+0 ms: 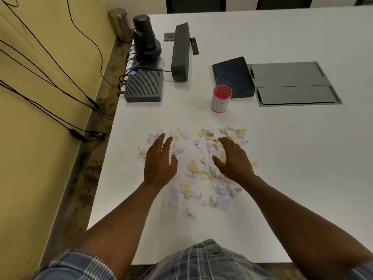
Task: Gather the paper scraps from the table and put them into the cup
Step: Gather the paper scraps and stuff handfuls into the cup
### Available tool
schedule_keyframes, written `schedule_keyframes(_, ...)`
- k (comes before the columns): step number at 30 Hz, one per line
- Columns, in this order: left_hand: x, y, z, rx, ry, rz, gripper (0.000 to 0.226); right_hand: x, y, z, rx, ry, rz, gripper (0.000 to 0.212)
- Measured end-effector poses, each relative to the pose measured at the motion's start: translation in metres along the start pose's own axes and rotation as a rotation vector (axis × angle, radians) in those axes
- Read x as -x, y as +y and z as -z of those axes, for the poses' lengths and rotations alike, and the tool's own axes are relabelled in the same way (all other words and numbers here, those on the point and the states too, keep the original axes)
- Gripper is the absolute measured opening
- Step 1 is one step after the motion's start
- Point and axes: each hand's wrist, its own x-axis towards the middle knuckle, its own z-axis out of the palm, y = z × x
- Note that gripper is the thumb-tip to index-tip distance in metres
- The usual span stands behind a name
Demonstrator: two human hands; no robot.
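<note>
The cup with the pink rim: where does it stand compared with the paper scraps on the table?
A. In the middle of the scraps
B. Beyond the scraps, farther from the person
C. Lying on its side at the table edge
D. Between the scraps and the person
B: the cup stands upright past the far edge of the paper scraps, near the dark tablet.

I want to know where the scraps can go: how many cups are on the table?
1. The pink-rimmed cup stands beyond the paper scraps, just left of the dark tablet. Nothing appears to hide another.
</note>
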Motion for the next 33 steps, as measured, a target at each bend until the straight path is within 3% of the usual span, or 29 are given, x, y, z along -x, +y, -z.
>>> schedule_keyframes(11,-0.003,-0.032,-0.038,-0.062,-0.138,0.059,0.053,-0.025,0.021,-0.04,-0.015,-0.119,-0.046,0.068)
schedule_keyframes(18,-0.036,-0.053,-0.054,-0.179,-0.285,0.104,0.079,-0.069,0.024,-0.05,0.001,-0.181,-0.026,0.079)
schedule_keyframes(25,-0.081,-0.093,-0.063,-0.284,-0.347,0.19,0.084,-0.123,0.036,-0.049,0.124,-0.206,-0.054,0.082)
schedule_keyframes(33,-0.101,-0.113,-0.065,-0.31,-0.448,0.302,0.108,-0.156,0.041,-0.056,0.224,-0.257,-0.147,0.088)
